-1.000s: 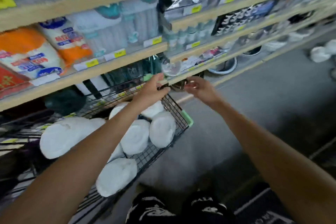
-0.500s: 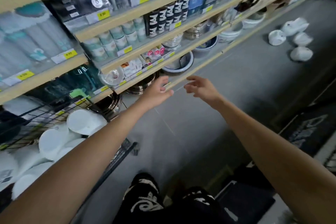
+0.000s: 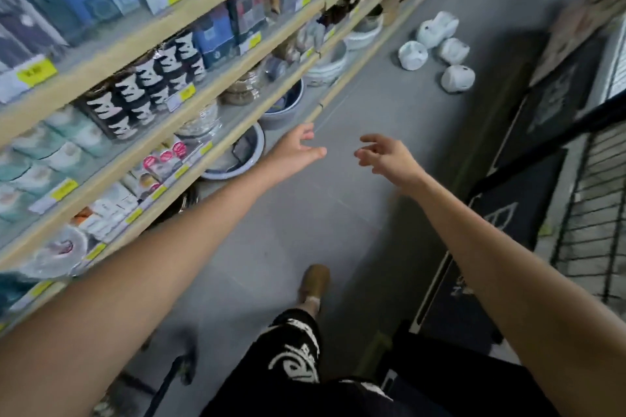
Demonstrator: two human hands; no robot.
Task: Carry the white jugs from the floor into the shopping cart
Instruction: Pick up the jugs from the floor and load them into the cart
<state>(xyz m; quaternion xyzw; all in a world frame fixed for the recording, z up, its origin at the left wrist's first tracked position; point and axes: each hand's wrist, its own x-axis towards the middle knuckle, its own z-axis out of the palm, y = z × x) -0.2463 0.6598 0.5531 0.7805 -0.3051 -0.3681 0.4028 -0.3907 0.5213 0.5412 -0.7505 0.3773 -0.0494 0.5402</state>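
Four white rounded jugs (image 3: 437, 51) lie clustered on the grey tiled floor (image 3: 338, 213), far ahead, right of the long wooden shelf unit (image 3: 203, 54) along the left side. Left hand (image 3: 298, 149) and right hand (image 3: 386, 154) are side by side, apart, above the floor, well short of the jugs. Black wire grid rack (image 3: 596, 213) at right edge. Brown shoe (image 3: 313, 281) on the floor below the hands.

Bare forearms, black white-patterned shorts (image 3: 298, 349), brown shoe (image 3: 315, 281)
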